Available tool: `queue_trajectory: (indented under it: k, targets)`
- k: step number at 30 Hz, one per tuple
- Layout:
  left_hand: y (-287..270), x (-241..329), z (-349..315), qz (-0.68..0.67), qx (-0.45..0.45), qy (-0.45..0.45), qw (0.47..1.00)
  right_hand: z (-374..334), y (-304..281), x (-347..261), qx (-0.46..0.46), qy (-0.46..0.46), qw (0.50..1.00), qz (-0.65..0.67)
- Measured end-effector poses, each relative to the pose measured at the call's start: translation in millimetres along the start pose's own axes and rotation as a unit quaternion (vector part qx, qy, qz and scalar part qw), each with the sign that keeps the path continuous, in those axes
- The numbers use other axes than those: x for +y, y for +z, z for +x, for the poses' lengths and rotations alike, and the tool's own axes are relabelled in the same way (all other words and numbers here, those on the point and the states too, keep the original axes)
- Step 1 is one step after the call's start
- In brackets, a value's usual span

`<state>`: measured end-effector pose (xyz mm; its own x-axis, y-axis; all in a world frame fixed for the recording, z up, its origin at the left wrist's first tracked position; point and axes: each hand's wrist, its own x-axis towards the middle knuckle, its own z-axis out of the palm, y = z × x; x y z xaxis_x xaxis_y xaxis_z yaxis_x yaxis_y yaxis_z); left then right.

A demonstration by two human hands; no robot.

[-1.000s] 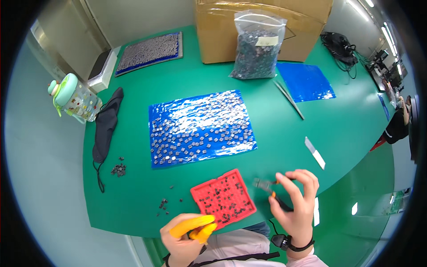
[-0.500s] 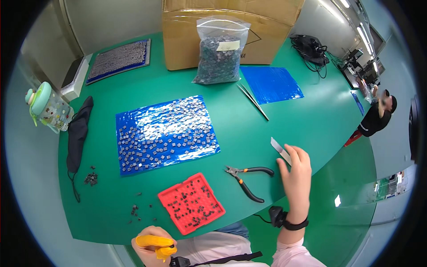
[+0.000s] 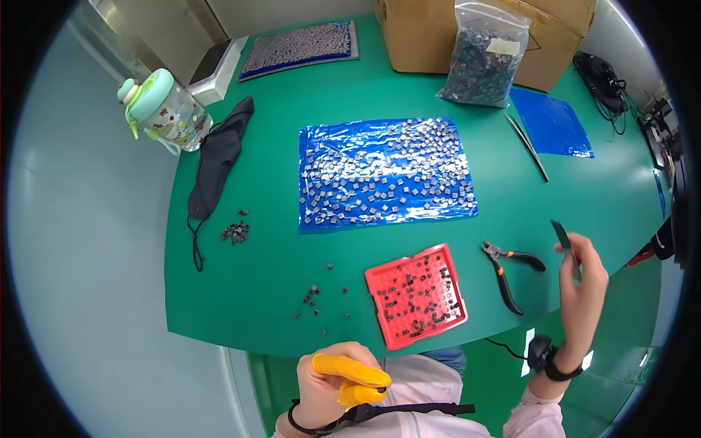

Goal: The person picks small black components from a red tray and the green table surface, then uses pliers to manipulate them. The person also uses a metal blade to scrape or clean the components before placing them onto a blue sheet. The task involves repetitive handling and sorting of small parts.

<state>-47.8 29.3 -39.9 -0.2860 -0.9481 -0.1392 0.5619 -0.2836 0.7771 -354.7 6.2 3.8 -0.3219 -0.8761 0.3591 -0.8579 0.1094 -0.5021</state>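
Yellow finger cots cover the thumb and forefinger of my left hand [image 3: 332, 383], which pinches a small black part [image 3: 381, 390] in front of the table's near edge. Over the table's right side, my right hand [image 3: 584, 281] is closed on a flat metal blade [image 3: 561, 235] with a slanted end, its lower part hidden by the fingers. Between the hands lies a red tray [image 3: 391, 337] with many small black parts in it. Side cutters [image 3: 504, 271] with black and orange handles rest open on the table, left of my right hand.
A blue sheet [image 3: 350, 225] bearing many small square parts lies mid-table. Loose black parts [image 3: 235, 233] sit at the left, near a black pouch [image 3: 217, 171] and a bottle [image 3: 171, 109]. Tweezers [image 3: 527, 148], a bag of parts [image 3: 485, 69] and a cardboard box [image 3: 416, 36] are farther back.
The view has swung left, so the table's things appear farther right. The blade in my right hand has turned and looks darker now. My left hand still pinches the black part.
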Motion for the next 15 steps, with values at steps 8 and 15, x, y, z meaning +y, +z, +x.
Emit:
queue_trajectory:
  k: [8,15]
  targets:
    - [-5.5,-3.8,-5.3,0.059,0.016,0.014,0.998,-40.5,20.7,-74.7,-0.194,-0.304,0.902,0.236]
    - [-1.1,0.2,-5.1,0.093,0.027,0.006,0.995,-41.6,33.6,-81.5,-0.181,-0.33,0.895,0.239]
